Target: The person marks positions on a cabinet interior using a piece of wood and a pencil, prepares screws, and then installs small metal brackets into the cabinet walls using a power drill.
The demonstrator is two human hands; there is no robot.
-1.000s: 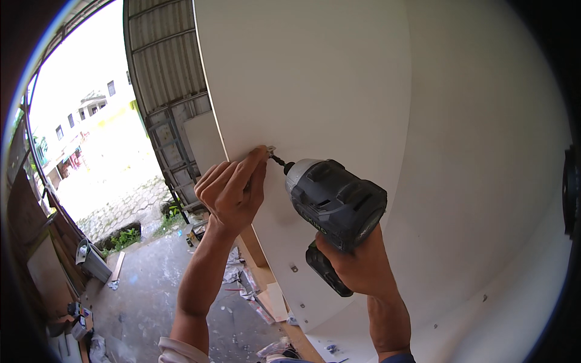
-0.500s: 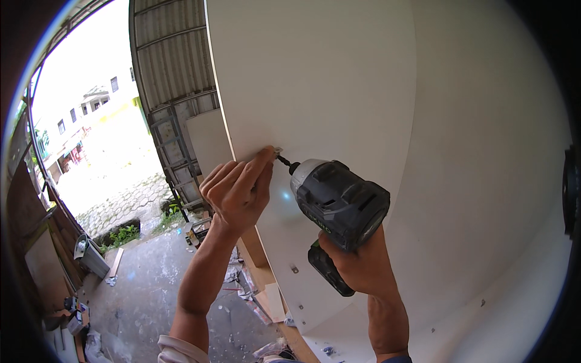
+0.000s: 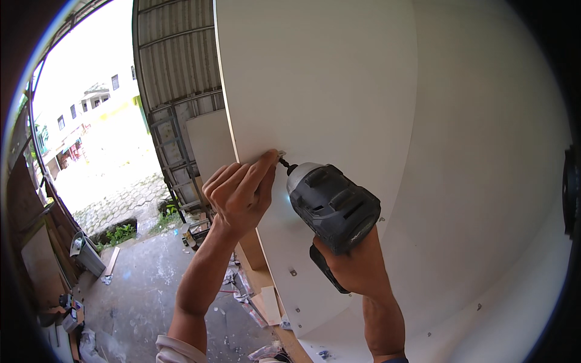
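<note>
Small metal bracket [image 3: 281, 153] sits flat on white panel [image 3: 315, 78], near panel's left edge, about mid-height. Pinned there by left hand [image 3: 239, 193]: fingertips pressed onto it, prob. to stop it shifting or spinning while screw goes in. Screw itself too small to make out.

Drill [image 3: 331, 202] just right of bracket, bit tip touching it or nearly so, nose angled up-left toward it, small work light glowing below nose. Body tilted so bit meets panel roughly square, w/ room left for steadying fingers.

Right hand [image 3: 354, 266] below-right of bracket, closed around drill grip, wrist under tool, forearm rising from lower edge. Left hand fingers bunched and mostly extended, holding nothing beyond bracket pressed under tips; forearm reaching up from lower left, light sleeve cuff at bottom.

More small brackets [image 3: 293, 273] lower on panel, well below the held one. Second white panel [image 3: 484, 181] right of it, meeting at inside corner. Left of bracket: open doorway, corrugated wall [image 3: 175, 54], concrete floor [image 3: 139, 290] w/ scraps.
</note>
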